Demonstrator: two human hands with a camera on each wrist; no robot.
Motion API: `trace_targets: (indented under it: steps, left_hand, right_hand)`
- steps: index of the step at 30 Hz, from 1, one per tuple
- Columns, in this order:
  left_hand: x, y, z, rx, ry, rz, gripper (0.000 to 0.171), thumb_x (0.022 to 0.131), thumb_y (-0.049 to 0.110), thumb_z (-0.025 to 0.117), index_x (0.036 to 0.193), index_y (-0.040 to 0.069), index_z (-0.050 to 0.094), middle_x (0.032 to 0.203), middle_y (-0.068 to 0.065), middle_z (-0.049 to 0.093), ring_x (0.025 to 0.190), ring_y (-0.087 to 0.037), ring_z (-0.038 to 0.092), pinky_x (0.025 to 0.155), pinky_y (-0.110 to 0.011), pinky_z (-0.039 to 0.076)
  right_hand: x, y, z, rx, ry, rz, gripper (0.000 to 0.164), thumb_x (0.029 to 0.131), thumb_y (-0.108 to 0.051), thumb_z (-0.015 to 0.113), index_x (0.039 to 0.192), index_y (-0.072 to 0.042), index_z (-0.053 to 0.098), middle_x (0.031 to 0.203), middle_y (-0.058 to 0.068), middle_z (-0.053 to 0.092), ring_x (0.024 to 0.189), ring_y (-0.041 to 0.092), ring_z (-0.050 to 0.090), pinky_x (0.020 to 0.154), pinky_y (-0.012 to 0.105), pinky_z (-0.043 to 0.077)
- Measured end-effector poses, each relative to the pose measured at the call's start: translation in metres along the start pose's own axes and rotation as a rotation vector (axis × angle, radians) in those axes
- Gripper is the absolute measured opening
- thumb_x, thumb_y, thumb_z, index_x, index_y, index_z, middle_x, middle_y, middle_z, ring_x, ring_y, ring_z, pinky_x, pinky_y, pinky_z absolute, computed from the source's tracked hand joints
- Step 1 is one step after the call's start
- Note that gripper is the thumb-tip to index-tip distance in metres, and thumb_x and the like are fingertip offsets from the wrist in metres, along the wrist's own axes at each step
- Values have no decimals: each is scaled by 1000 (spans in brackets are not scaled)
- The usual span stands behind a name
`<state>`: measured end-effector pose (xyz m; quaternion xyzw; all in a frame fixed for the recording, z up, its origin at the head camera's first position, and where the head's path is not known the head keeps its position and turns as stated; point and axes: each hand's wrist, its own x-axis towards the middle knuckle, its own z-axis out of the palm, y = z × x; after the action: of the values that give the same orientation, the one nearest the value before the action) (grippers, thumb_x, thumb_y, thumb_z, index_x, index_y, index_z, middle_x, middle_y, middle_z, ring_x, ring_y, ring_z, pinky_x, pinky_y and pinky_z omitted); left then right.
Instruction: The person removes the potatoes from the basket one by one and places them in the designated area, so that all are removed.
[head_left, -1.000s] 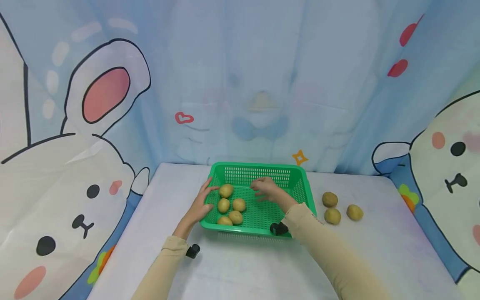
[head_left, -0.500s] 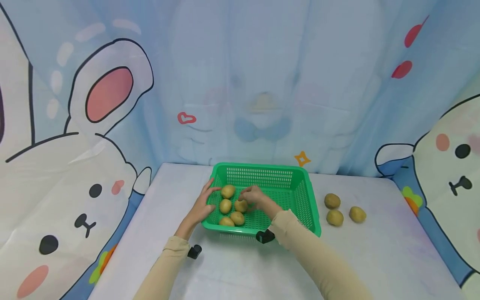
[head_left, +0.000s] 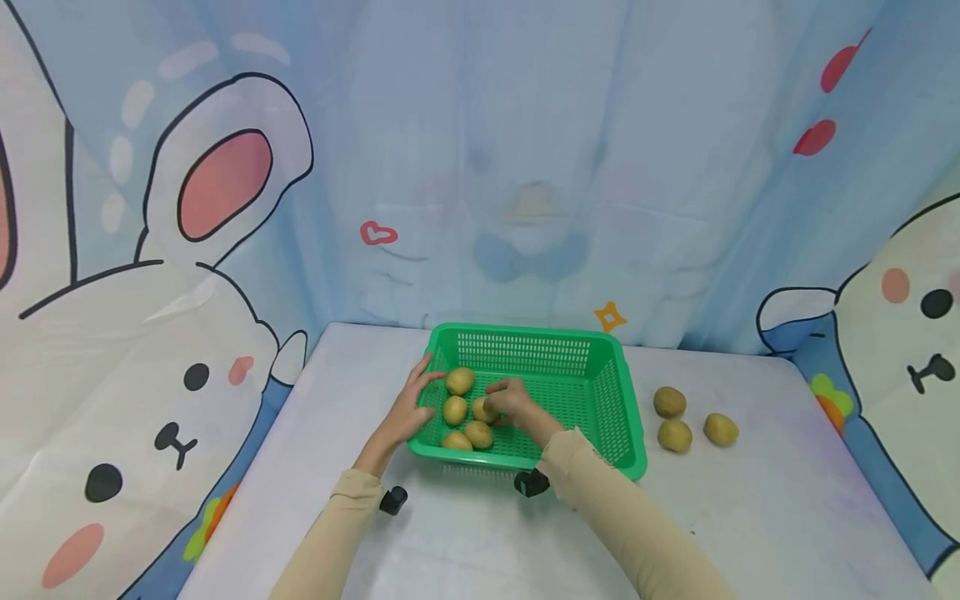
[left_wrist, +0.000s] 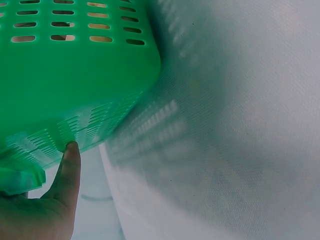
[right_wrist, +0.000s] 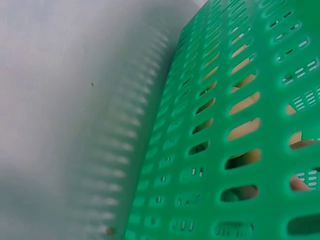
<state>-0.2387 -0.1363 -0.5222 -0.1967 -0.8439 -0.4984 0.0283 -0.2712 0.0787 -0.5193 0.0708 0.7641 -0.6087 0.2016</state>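
A green plastic basket (head_left: 525, 461) with slotted sides stands on the white-covered table, several potatoes grouped in its left part. My left hand (head_left: 403, 414) grips the basket's left rim, some fingers over the edge. In the left wrist view, one finger of the left hand (left_wrist: 47, 212) lies against the basket's outer wall (left_wrist: 75, 75). Inside the basket, my right hand (head_left: 519, 407) holds a potato (head_left: 482, 408) at the group's right side, its fingers partly covering it. The right wrist view shows mostly the basket's slotted wall (right_wrist: 220, 115), with parts of potatoes and fingers behind the slots.
Three potatoes lie on the table right of the basket: a darker one (head_left: 670, 402), one in front of it (head_left: 675, 436) and one further right (head_left: 721, 429). A blue cartoon curtain (head_left: 525, 167) hangs behind the table (head_left: 787, 500).
My right hand has come down and left from above the basket's middle onto a potato in the group. My left hand stays at the left rim.
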Motion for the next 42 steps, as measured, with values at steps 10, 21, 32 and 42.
trace_targets:
  steps: [10, 21, 32, 42]
  left_hand:
    - [-1, 1, -1, 2, -4, -19, 68, 69, -10, 48, 137, -4, 51, 164, -14, 13, 149, -39, 10, 110, -66, 22]
    - [-1, 3, -2, 13, -4, -27, 68, 70, -9, 49, 138, -3, 51, 164, -12, 12, 149, -38, 10, 110, -66, 22]
    - [2, 4, 0, 8, -10, -23, 68, 70, -9, 48, 138, -2, 51, 164, -12, 11, 149, -38, 10, 109, -66, 24]
    - [0, 5, 0, 10, -18, -36, 68, 70, -9, 48, 138, -4, 50, 164, -12, 11, 149, -38, 8, 110, -66, 21]
  right_hand:
    - [-2, -1, -12, 38, -12, -22, 44, 90, 5, 57, 132, 11, 51, 132, 35, 46, 119, 48, 53, 84, 51, 55]
    - [-21, -23, -46, 64, -47, -52, 40, 92, 1, 57, 130, 12, 54, 127, 33, 50, 113, 43, 56, 89, 52, 52]
    - [-34, -29, -120, 11, -6, -71, 45, 96, -5, 55, 138, 10, 48, 138, 34, 45, 124, 46, 50, 89, 44, 54]
    - [-53, -28, -177, 66, 28, -41, 52, 99, -6, 52, 146, 10, 37, 147, 33, 32, 133, 46, 40, 97, 42, 49]
